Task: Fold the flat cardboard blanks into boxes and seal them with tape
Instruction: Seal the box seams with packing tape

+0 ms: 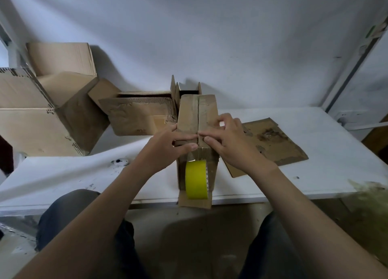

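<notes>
In the centre of the frame a narrow cardboard box (190, 115) stood on the white table (304, 184), its near end at the table's front edge, where a loose bottom flap stuck out past the rim. Its two top flaps were folded down and met along a seam running away from the camera.

The left hand (168, 144) lay over the left flap with fingers stretched out nearly straight towards the seam, the thumb pressed down at the box's near top edge. It gripped nothing. The right hand (226, 140) rested on the right flap: index finger reaching to the seam, thumb at the near edge, the other fingers bent with their tips on the cardboard. It too pressed rather than held.

A yellow tape roll (196, 180) hung against the near face of the box, below the hands. A clear strip ran up from it to the top edge under the left thumb.

Just right of the box lay a flat blank (273, 144), worn and scuffed. Behind and to the left stood an open box (136, 115), and further left, large cartons (42, 121) against the pale wall (231, 37).
</notes>
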A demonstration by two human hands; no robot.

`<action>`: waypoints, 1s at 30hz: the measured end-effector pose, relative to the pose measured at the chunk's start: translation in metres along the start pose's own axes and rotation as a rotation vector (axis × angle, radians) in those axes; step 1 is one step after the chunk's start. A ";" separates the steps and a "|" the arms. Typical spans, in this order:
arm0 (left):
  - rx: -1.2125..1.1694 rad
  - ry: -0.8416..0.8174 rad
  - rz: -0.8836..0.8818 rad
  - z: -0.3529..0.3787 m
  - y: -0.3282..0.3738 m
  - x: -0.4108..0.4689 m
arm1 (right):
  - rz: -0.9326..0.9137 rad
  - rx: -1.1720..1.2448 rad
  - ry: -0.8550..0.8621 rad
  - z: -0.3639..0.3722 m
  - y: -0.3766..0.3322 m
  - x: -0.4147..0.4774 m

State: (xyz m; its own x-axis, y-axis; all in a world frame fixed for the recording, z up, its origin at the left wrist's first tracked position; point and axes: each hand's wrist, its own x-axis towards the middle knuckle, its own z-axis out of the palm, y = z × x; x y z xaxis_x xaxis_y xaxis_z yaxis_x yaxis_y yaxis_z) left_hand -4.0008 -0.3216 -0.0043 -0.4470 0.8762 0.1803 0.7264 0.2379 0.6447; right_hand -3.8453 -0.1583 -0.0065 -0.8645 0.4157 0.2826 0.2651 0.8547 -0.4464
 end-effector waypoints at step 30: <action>-0.575 0.053 -0.599 0.059 0.027 -0.057 | -0.014 -0.188 0.055 0.025 -0.007 -0.009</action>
State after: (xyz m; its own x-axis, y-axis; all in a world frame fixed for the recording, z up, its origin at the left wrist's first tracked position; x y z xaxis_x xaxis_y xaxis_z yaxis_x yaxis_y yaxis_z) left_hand -3.9251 -0.3407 -0.0411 -0.7078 0.6449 -0.2884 -0.0161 0.3934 0.9192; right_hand -3.8504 -0.1763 -0.0273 -0.8456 0.4149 0.3358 0.3323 0.9015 -0.2771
